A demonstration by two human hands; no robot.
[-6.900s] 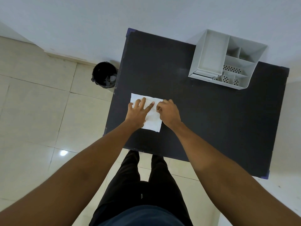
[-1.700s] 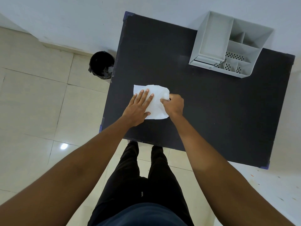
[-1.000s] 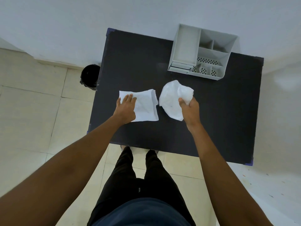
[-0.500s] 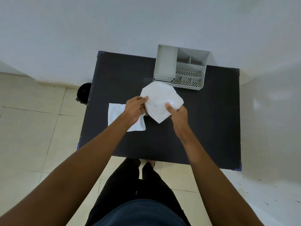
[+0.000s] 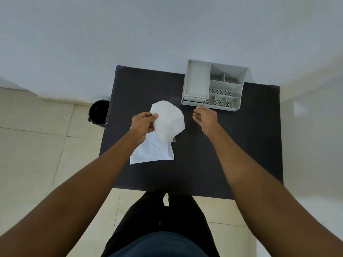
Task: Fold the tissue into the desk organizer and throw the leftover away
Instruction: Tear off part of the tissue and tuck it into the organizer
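The left hand (image 5: pixel 143 125) pinches a loose white tissue piece (image 5: pixel 168 121) above the dark worktop (image 5: pixel 213 154), while the right hand (image 5: pixel 206 117) hangs empty with fingers loosely curled, just in front of the grey desk organizer (image 5: pixel 213 84). A second tissue sheet (image 5: pixel 152 151) lies flat on the worktop under the held one, partly hidden by it and the left forearm. The worktop stands against a pale wall (image 5: pixel 130 34) on a tiled floor (image 5: pixel 37 145), with a black bin (image 5: pixel 98 113) beside its far left corner.
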